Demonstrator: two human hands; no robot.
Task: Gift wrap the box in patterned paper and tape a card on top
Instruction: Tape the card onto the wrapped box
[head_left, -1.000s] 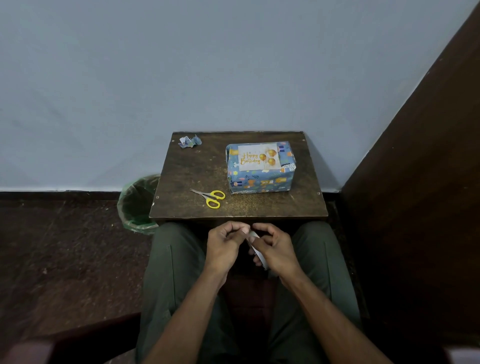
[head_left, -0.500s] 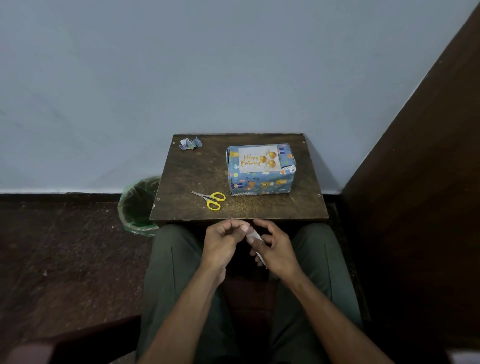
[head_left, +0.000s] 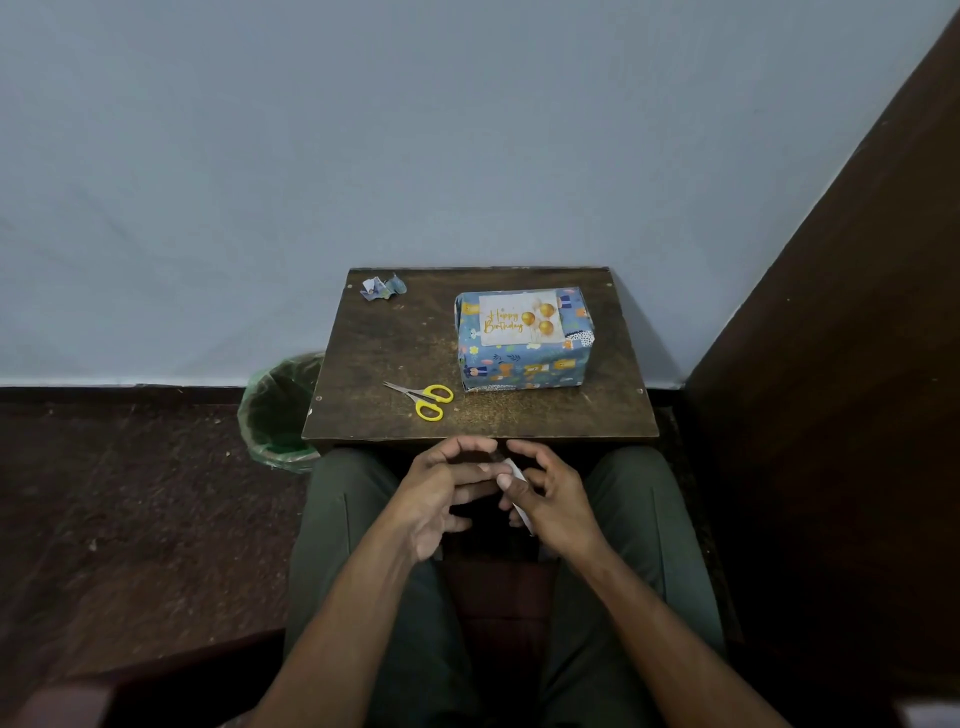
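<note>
The box (head_left: 524, 366), wrapped in blue patterned paper, stands on the right half of the small brown table (head_left: 374, 343). A white "Happy Birthday" card (head_left: 519, 318) with gold balloons lies on its top. Below the table's near edge, over my lap, my right hand (head_left: 553, 499) holds a small white tape roll (head_left: 519, 474), mostly hidden by the fingers. My left hand (head_left: 447, 488) has its curled fingertips at the roll's upper end, pinching there; the tape itself is too small to make out.
Yellow-handled scissors (head_left: 427, 399) lie near the table's front left. A crumpled scrap of wrapping paper (head_left: 383, 287) sits at the back left corner. A green bin (head_left: 278, 410) stands on the floor left of the table. A dark wooden panel (head_left: 841, 364) rises on the right.
Both hands have shifted slightly up toward the table edge, and the left fingertips have moved along the roll. The box, card and scissors have not moved.
</note>
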